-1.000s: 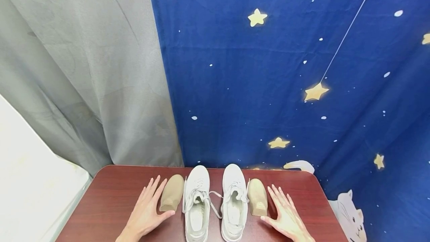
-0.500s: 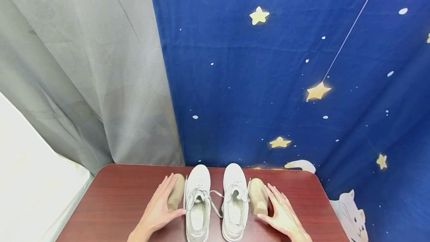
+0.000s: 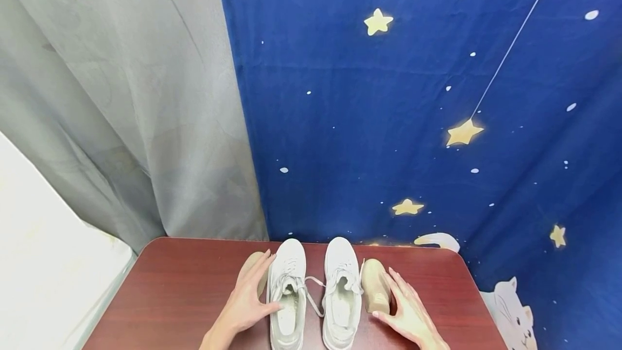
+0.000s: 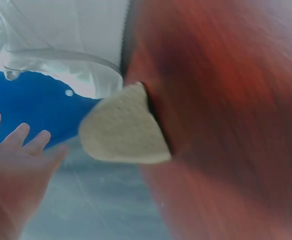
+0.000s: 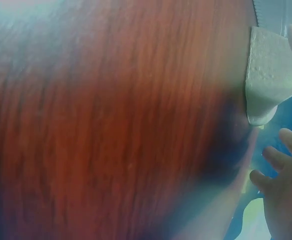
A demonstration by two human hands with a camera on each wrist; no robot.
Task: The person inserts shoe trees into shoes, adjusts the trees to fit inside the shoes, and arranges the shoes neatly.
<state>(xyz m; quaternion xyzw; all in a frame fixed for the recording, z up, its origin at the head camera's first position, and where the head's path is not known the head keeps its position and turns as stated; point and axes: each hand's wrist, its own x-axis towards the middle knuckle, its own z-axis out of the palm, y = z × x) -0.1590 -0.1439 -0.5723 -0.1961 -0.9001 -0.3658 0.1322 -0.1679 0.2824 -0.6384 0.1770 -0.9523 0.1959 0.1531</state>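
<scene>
A pair of white lace-up shoes, the left shoe and the right shoe, stands side by side with toes pointing away. Beige, toe-shaped shoe inserts flank them: the left insert on one side, the right insert on the other. My left hand reaches over the left insert, partly hiding it; its fingers are extended and its thumb overlaps the left shoe's opening. My right hand lies along the outer side of the right insert, fingers extended, thumb at the insert's near end. Neither hand grips anything.
Everything stands on a reddish-brown wooden table with rounded far corners. A loose lace loops between the shoes. Grey and blue star-printed curtains hang behind, and a white surface borders the left.
My left hand has moved right, across the left insert to the left shoe. My right hand has come slightly left, up against the right insert. Shoes and inserts stay in place.
</scene>
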